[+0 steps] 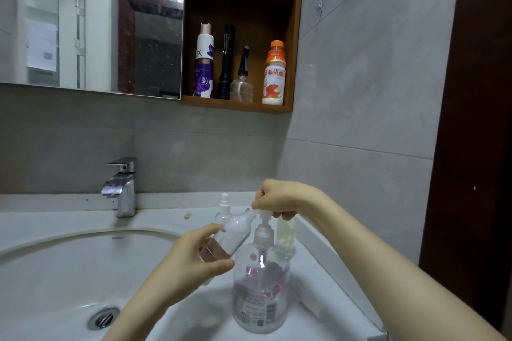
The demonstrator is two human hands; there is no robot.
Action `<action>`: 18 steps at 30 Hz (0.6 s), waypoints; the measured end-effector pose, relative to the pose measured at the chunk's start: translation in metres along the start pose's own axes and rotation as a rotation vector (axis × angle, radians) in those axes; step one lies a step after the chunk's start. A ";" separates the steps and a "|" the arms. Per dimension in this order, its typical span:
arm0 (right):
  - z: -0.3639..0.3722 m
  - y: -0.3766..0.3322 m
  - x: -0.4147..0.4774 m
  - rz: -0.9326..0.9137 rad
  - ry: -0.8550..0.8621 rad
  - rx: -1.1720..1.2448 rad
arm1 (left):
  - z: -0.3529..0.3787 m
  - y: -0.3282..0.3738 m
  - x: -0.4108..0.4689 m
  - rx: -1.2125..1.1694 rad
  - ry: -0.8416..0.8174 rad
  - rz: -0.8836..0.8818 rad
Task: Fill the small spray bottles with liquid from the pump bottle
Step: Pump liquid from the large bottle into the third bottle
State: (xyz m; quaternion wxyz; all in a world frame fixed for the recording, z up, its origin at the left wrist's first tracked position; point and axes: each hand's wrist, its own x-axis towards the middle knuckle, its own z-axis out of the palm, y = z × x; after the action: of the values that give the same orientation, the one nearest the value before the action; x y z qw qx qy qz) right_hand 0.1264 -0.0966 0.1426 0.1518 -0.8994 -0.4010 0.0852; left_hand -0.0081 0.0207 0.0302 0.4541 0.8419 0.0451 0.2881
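A clear pump bottle (260,293) with a pink label stands on the sink rim (318,257) at the right. My left hand (191,260) grips a small clear spray bottle (230,235), tilted, with its open neck up against the pump's spout. My right hand (282,198) sits on top of the pump head (263,213) with its fingers curled over it. A second small spray bottle (224,209), with its white sprayer on, stands behind. A third small bottle (285,235) with yellowish content stands behind the pump bottle.
The white basin (69,271) with its drain (104,317) lies to the left, a chrome tap (122,185) behind it. Above hang a mirror (91,22) and a wooden shelf (238,104) with several bottles. A tiled wall and a dark door frame (471,147) close the right side.
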 end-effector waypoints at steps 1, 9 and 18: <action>0.000 -0.002 0.002 -0.007 0.023 0.024 | -0.001 0.001 0.000 0.009 -0.007 0.005; 0.021 -0.005 0.017 0.030 0.129 0.061 | -0.001 -0.006 0.001 -0.010 -0.002 0.013; 0.022 -0.011 0.016 -0.072 0.260 0.170 | -0.005 -0.005 0.003 0.025 0.001 0.030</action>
State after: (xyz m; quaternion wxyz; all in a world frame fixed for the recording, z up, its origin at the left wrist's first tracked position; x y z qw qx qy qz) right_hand 0.1235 -0.0732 0.1254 0.2808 -0.8718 -0.4014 -0.0037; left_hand -0.0077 0.0280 0.0298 0.4389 0.8481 0.0361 0.2946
